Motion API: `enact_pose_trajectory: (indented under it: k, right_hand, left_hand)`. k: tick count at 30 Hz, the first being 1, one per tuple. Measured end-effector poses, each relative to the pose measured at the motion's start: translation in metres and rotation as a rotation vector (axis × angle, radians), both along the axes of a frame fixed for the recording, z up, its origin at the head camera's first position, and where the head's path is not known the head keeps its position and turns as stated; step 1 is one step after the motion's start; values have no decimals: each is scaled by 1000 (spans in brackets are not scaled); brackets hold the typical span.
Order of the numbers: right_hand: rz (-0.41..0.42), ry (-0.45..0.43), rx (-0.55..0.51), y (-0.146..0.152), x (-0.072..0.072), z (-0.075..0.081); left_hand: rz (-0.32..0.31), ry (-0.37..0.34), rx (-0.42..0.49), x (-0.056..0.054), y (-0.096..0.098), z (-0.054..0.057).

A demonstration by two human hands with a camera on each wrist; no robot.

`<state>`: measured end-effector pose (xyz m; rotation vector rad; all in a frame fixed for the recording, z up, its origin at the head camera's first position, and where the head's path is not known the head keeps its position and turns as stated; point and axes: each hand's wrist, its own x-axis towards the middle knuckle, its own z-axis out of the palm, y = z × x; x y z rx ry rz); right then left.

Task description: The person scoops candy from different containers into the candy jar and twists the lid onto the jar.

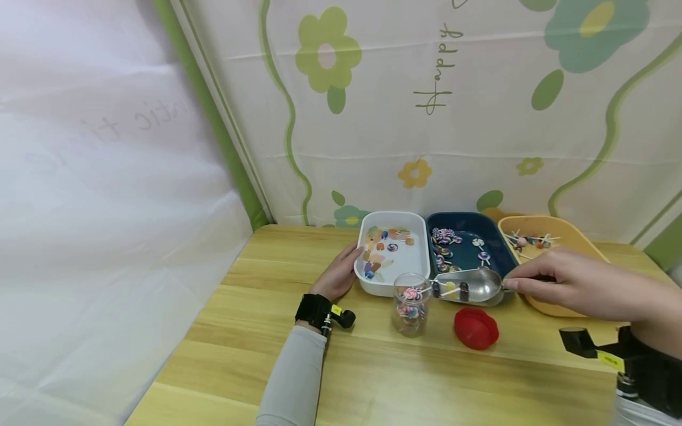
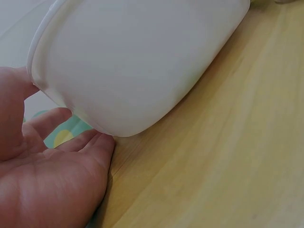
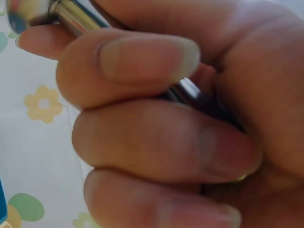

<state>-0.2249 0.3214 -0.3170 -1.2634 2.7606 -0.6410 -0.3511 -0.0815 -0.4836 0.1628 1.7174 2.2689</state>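
Note:
My right hand (image 1: 581,281) grips the handle of a metal scoop (image 1: 487,284); its curled fingers fill the right wrist view. Small lollipop-shaped pieces (image 1: 450,289), dark and yellow, lie in the scoop. Its front edge is at the rim of a clear jar (image 1: 411,322), which holds several swirled mini lollipops (image 1: 411,296). At the left side of a white tray (image 1: 391,278), my left hand (image 1: 338,275) holds the rim. One digit reaches the rim and the other fingers touch the outer wall in the left wrist view. Small coloured candies (image 1: 375,257) lie in this tray.
A dark blue tray (image 1: 469,236) with swirled lollipops stands right of the white one. Beyond it is a yellow tray (image 1: 572,228) with more lollipops, partly behind my right hand. A red lid-like cup (image 1: 476,328) lies on the wooden table (image 1: 383,384). A printed curtain (image 1: 373,136) hangs behind.

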Motion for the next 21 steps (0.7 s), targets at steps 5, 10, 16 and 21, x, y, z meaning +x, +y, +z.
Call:
enact_pose_trajectory:
  k: [5, 10, 16, 21]
  right_hand:
    - [-24, 9, 9, 3, -1, -2]
    - [-52, -18, -9, 7, 1, -1]
    - [-254, -75, -2, 27, 12, 6]
    - [-550, 106, -31, 66, 15, -8]
  left_hand:
    - [-3, -2, -8, -1, 0, 1]
    - [0, -3, -13, -2, 0, 1]
    - [-10, 4, -15, -2, -1, 1]
    - [-12, 7, -16, -2, -3, 2]
